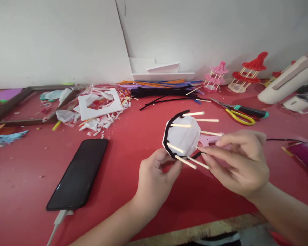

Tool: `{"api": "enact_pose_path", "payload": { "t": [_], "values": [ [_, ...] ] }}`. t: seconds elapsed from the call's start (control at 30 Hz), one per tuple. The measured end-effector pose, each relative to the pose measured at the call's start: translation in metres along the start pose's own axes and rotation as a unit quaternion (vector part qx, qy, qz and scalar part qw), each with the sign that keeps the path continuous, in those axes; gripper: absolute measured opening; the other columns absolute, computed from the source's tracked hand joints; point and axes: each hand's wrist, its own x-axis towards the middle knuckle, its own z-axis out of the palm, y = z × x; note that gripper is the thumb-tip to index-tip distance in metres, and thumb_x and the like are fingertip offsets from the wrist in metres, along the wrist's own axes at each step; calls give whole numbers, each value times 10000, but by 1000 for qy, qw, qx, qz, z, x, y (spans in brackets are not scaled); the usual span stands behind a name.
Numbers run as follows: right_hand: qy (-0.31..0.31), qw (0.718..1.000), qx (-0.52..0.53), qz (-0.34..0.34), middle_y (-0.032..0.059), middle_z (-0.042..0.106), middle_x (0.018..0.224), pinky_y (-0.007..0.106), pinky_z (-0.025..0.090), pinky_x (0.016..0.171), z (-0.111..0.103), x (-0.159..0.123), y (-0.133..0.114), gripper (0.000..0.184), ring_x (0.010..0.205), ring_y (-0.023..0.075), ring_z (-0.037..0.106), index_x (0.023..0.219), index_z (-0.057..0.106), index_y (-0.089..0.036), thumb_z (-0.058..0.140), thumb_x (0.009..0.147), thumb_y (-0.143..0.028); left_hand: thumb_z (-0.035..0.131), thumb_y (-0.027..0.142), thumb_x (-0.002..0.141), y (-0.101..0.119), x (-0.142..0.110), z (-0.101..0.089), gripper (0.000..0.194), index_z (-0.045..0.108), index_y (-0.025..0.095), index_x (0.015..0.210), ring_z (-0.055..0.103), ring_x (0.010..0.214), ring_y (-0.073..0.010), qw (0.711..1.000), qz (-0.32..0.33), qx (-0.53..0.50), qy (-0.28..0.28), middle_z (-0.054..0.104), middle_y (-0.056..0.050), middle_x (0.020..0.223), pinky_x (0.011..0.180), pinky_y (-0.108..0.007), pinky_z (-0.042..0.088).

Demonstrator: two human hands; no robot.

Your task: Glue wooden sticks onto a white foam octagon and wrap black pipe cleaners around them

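Note:
My left hand grips the lower edge of a white many-sided disc, tilted above the table. Several pale wooden sticks stand out from around its face. A fuzzy black pipe cleaner runs along the disc's left and lower rim, weaving by the stick bases. At the lower right, my right hand pinches the loose end of the pipe cleaner between thumb and fingers, close to one stick. Its fingertips partly cover that end. Behind the right fingers shows a pink flat piece, partly hidden.
A black phone with a cable lies at left. White scraps and a cut foam board lie behind it. Pipe cleaners are piled at the back. Scissors, a cutter, two small towers and a mug stand or lie right.

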Motion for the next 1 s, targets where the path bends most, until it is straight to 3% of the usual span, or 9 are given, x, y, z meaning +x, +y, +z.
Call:
{"api": "enact_pose_path", "payload": {
  "t": [0.2, 0.33, 0.6, 0.77, 1.0],
  "values": [
    [-33, 993, 84, 75, 41, 540, 908, 368, 426, 694, 3, 1, 0, 136, 836, 187, 545, 898, 725, -232, 727, 789, -149, 702, 143, 758, -2, 2, -4, 111, 718, 205, 848, 763, 793, -196, 982, 92, 159, 39, 801, -17, 832, 686, -247, 563],
    [-44, 994, 76, 67, 30, 526, 879, 379, 397, 707, 2, 0, -6, 127, 816, 187, 521, 875, 729, -252, 734, 780, -168, 686, 127, 750, -3, 4, -4, 120, 730, 200, 834, 756, 775, -227, 971, 93, 212, 57, 794, -42, 823, 673, -291, 546],
    [5, 997, -82, -6, 29, 587, 874, 389, 353, 738, 10, -8, -17, 193, 820, 195, 480, 883, 739, -295, 822, 722, -227, 733, 255, 789, 3, 9, 0, 114, 747, 203, 889, 753, 868, -230, 998, -63, 13, 13, 806, -53, 904, 747, -263, 557],
    [-2, 997, -71, -23, 32, 607, 919, 347, 406, 665, 12, -9, -18, 268, 795, 181, 521, 960, 737, -313, 814, 732, -195, 757, 264, 777, 1, 10, 0, 189, 756, 176, 945, 747, 858, -229, 984, -137, -105, -45, 805, -75, 919, 721, -257, 543],
    [2, 998, -48, -43, 43, 547, 932, 341, 447, 786, 20, -15, -20, 223, 906, 202, 497, 965, 736, -298, 789, 761, -227, 829, 249, 706, 2, 12, 2, 231, 759, 136, 894, 748, 823, -206, 955, -183, -230, -43, 802, -89, 871, 755, -259, 562]
  ]
}}
